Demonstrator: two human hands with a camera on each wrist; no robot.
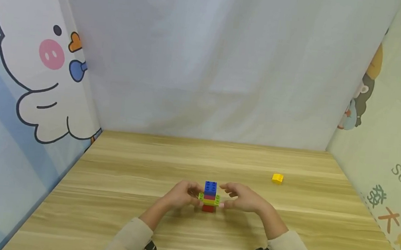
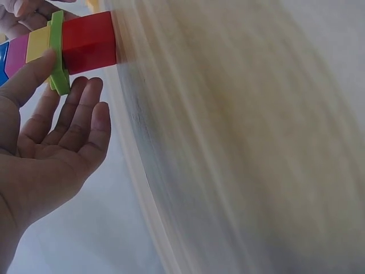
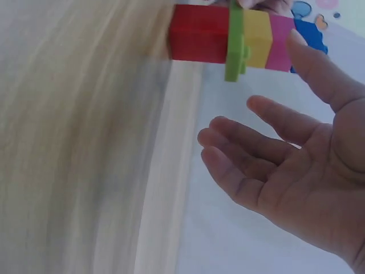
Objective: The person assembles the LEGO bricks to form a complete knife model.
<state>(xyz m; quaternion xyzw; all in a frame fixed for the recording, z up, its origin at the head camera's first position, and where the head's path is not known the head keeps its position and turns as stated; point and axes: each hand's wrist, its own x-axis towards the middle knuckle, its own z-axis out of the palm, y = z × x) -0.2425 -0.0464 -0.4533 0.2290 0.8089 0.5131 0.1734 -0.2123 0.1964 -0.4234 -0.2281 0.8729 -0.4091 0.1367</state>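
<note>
1. A pale curtain (image 1: 206, 61) hung behind a wood-grain table (image 1: 128, 158), with a cartoon-printed panel (image 1: 14, 59) to the left and another printed panel (image 1: 375, 158) to the right.
2. The block stack (image 1: 209, 198) stood upright near the middle of the table, between the two hands: red block (image 3: 199, 34) lowest, then a wider green piece (image 3: 234, 54), a yellow block (image 3: 256, 40), a pink block (image 3: 280, 43) and a blue block (image 1: 210, 187) on top.
3. The left hand (image 1: 180, 195) was loosely cupped, thumb spread from the fingers, at one end of the green piece; I could not tell whether it touched.
4. The right hand (image 1: 246, 198) was wide and held nothing, its fingers relaxed just beside the other end.
5. A loose yellow brick (image 1: 277, 178) lay well apart, farther back on the right.
6. The tall, narrow column looked easy to topple: a knuckle catching a projecting green end could have tipped it.
7. Uneven pressure from one side might have slid the base or, if the joints were poorly seated, split the upper blocks off.
</note>
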